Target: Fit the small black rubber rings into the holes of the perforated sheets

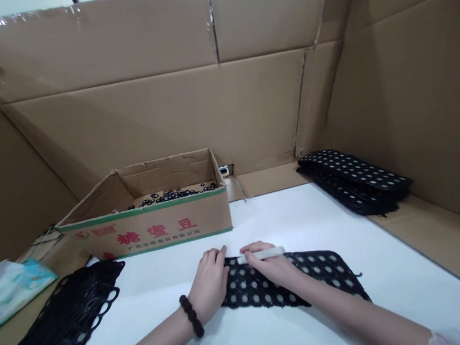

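A black sheet with rows of pale round spots (325, 265) lies flat on the white table in front of me. My left hand (210, 282) presses on its left end, fingers together near the upper edge; whether they pinch the sheet is hard to see. In my right hand (270, 264) is a white pen-like tool (268, 253), held like a pencil, its tip at the sheet's top edge close to my left fingers. A dark beaded band circles my left wrist.
An open cardboard box (177, 221) with small black rings stands at the back left. Black sheets with round holes (34, 340) lie at left, beside a tissue pack (10, 292). Folded spotted black sheets (354, 177) rest at right. Cardboard walls (152, 115) enclose the white table (280, 217).
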{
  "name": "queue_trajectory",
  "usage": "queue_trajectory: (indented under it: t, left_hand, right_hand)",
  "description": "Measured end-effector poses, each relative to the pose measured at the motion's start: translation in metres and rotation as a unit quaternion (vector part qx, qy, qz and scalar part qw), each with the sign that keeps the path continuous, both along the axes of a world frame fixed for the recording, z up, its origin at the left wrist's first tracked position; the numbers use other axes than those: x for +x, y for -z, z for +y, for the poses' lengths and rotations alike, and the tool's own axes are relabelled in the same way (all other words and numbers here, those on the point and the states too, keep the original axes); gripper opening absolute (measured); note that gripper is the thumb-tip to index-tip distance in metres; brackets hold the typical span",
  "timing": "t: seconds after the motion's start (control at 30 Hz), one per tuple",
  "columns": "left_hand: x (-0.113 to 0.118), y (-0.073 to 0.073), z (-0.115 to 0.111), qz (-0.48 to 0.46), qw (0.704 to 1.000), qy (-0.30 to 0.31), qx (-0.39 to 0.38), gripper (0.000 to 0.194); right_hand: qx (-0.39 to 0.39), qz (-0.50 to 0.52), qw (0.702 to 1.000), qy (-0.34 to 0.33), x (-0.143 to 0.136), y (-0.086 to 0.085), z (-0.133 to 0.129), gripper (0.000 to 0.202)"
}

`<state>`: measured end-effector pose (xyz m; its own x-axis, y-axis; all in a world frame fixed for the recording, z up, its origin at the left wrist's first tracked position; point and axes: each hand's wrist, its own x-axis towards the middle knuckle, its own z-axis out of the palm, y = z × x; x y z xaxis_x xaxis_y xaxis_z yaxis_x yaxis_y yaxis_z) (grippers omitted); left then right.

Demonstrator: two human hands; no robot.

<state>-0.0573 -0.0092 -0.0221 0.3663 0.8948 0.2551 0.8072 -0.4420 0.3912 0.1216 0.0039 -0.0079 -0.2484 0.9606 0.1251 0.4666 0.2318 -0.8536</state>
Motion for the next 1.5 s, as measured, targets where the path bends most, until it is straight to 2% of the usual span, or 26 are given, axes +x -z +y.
queue_trajectory:
  t: [0.07,0.2,0.37,0.43,0.6,0.83,0.93,1.03,1.13,1.3,1.37,1.5]
  left_hand:
    - [0.003,-0.001,-0.002,-0.006,1.000,-0.006,-0.008,0.029]
    - [0.004,-0.011,-0.004,-0.048,0.997,-0.012,-0.066,0.015]
    - [0.005,-0.019,-0.004,-0.082,0.984,-0.038,-0.155,0.014]
    - [0.004,-0.020,-0.004,-0.085,0.982,-0.035,-0.164,0.015]
    - [0.003,-0.018,-0.004,-0.085,0.985,-0.019,-0.149,0.016]
    - [0.008,-0.012,-0.004,-0.126,0.978,-0.062,-0.157,0.016]
    - [0.008,-0.012,-0.006,-0.138,0.974,-0.070,-0.167,0.016]
    - [0.005,-0.013,-0.008,-0.163,0.965,-0.060,-0.196,0.017]
    - [0.003,-0.015,-0.009,-0.180,0.960,-0.042,-0.209,0.017]
    - [0.001,-0.023,-0.006,-0.180,0.964,-0.017,-0.197,0.015]
    - [0.000,-0.026,-0.005,-0.183,0.963,-0.005,-0.198,0.013]
    - [-0.005,-0.031,-0.003,-0.161,0.953,0.030,-0.253,0.018]
  right_hand:
    - [0.001,-0.010,1.000,0.001,0.000,0.001,0.000,0.026]
    - [0.034,-0.025,0.999,0.004,0.000,0.002,-0.003,0.025]
    - [0.033,-0.022,0.998,-0.040,0.001,0.003,-0.006,0.025]
    - [0.043,-0.016,0.997,-0.059,0.000,0.004,-0.006,0.023]
    - [0.097,-0.065,0.992,-0.057,-0.003,0.008,-0.006,0.021]
    - [0.234,-0.212,0.948,-0.031,-0.014,0.022,-0.011,0.019]
    - [0.263,-0.261,0.929,-0.012,-0.019,0.026,-0.010,0.017]
    - [0.271,-0.276,0.922,-0.003,-0.020,0.027,-0.006,0.016]
    - [0.252,-0.245,0.936,-0.021,-0.016,0.021,-0.003,0.018]
    - [0.146,-0.112,0.980,-0.072,-0.002,0.002,-0.005,0.026]
    - [0.130,-0.091,0.984,-0.084,0.002,-0.004,-0.007,0.026]
    - [0.159,-0.096,0.978,-0.090,0.002,-0.006,-0.013,0.026]
